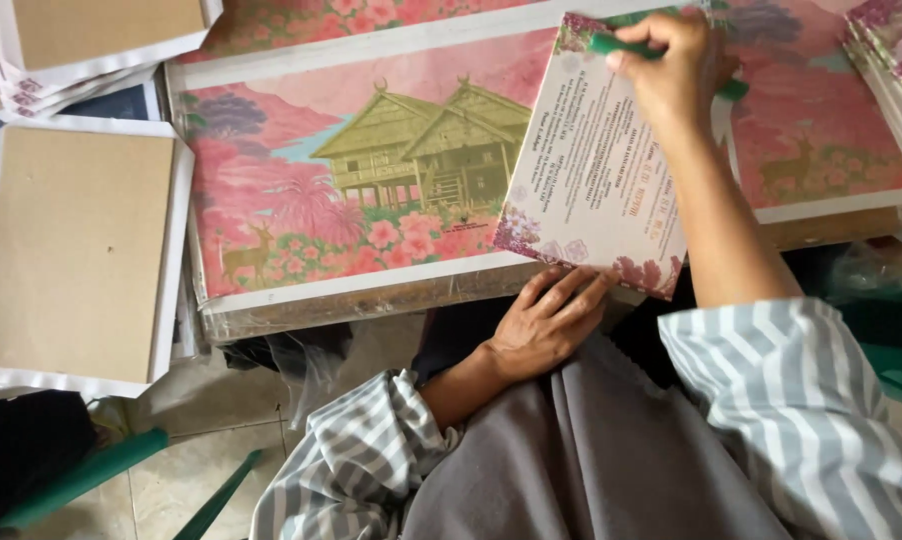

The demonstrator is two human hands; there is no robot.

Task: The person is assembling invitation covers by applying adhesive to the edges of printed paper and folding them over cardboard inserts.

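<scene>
1. A grey cloth lap point(591, 450) is closest, with two grey and white striped sleeves point(791, 400) beside it
2. The left hand point(546, 325) lies just past the lap. Its fingers point(571, 290) are spread a little and lie flat, and the tips touch the bottom edge of a white paper card with pink flower corners and small print point(596, 170)
3. The card sits tilted on top of a big pink printed sheet with a picture of a wooden house, flowers and deer point(371, 170). The sheet lies on a flat stack point(371, 310) in front of the person
4. The right hand point(676, 70) is at the top of the card. Its fingers are curled tight around a green stick-shaped tool point(611, 45), and the tool touches the top corner of the card
5. On the left lies a brown cardboard board with white edges point(76, 250), and more of these boards point(101, 35) are piled farther back
6. Flower-patterned cards point(896, 50) are stacked at the far right
7. Green plastic legs point(81, 475) show on the tiled floor point(211, 440), down at the left
</scene>
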